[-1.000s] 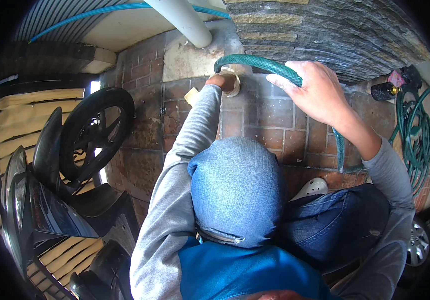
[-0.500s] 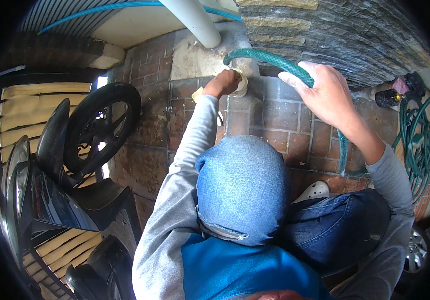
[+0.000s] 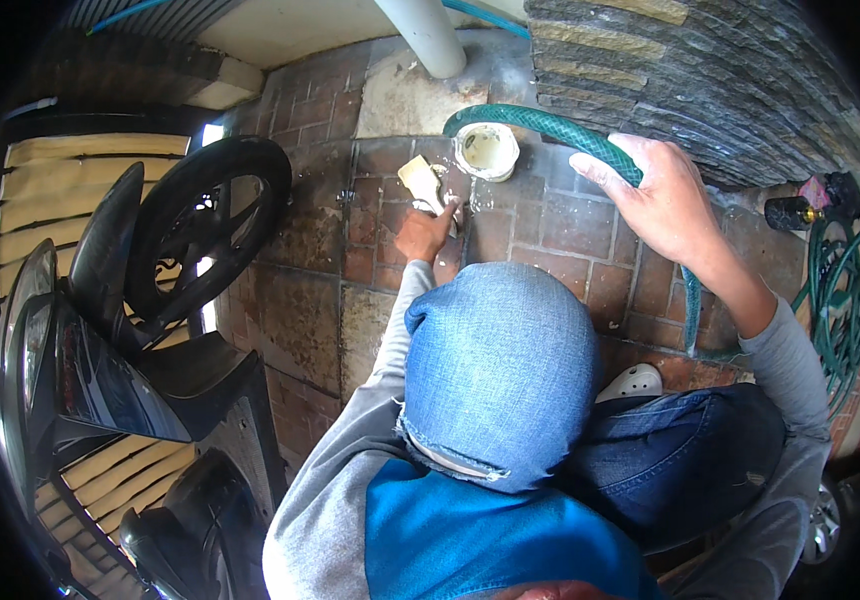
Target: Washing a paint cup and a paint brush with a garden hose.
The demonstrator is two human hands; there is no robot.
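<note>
My right hand (image 3: 656,185) is closed around a green garden hose (image 3: 555,125), holding it up so that its end arches over to the left. Below that end stands a small white tub (image 3: 503,170) on the tiles, with pale, cloudy contents. Just left of the tub lies a paintbrush (image 3: 420,180) with a cream head and a whitish handle, angled toward me. My left hand (image 3: 422,236) has its fingers closed at the handle; they partly cover it. White splashes mark the tiles around the brush and tub.
A dark motorbike (image 3: 150,370) stands at the left before a slatted gate (image 3: 100,190). A thick pale pipe (image 3: 425,40) meets the floor at the back. The stone wall (image 3: 690,90) rises behind my right hand, and a coiled green hose (image 3: 835,310) hangs at the right.
My left hand has left the tub and come back toward me to the paintbrush handle. The tub's inside is now uncovered. My right hand still holds the hose, and the view has shifted slightly.
</note>
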